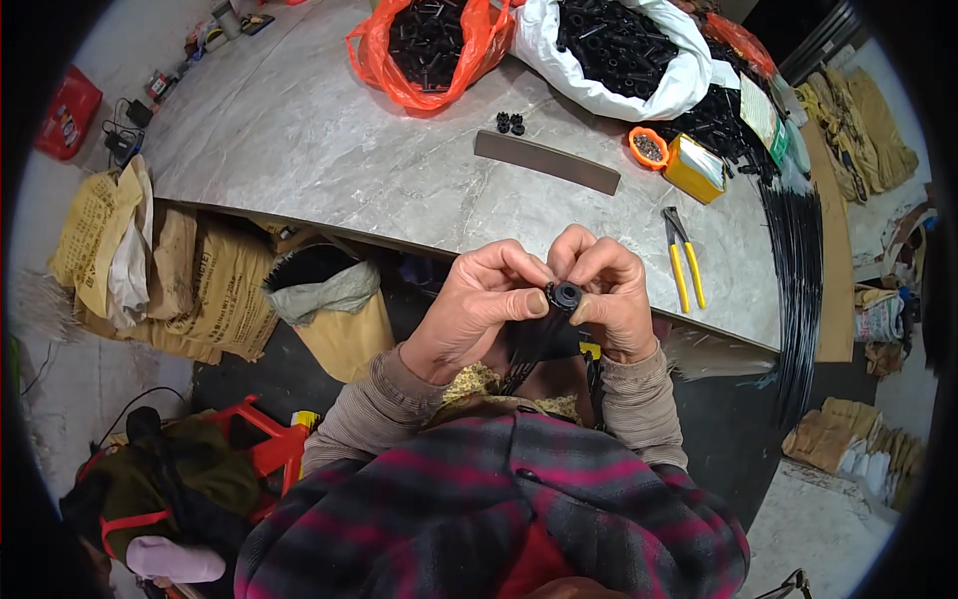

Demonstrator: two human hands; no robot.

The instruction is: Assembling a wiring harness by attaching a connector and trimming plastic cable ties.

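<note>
In front of my chest I hold a black tubular part (567,296) with a round, hollow end turned up. My left hand (479,304) is closed on its left side, with thumb and fingertips pinching near the top rim. From the other side my right hand (617,295) pinches the same part between thumb and bent fingers. Dark, slender lengths hang below the held end, though their join to it is hard to make out. On the table, pliers (683,258) with yellow handles lie to the right of my hands.
A flat grey-brown bar (547,163) lies on the marbled table (329,130), near several small black pieces (510,123). Behind stand a red bag (371,70) and a white bag (699,75) of black parts. An orange dish (635,146), yellow box (696,182) and black rods (795,270) are rightward.
</note>
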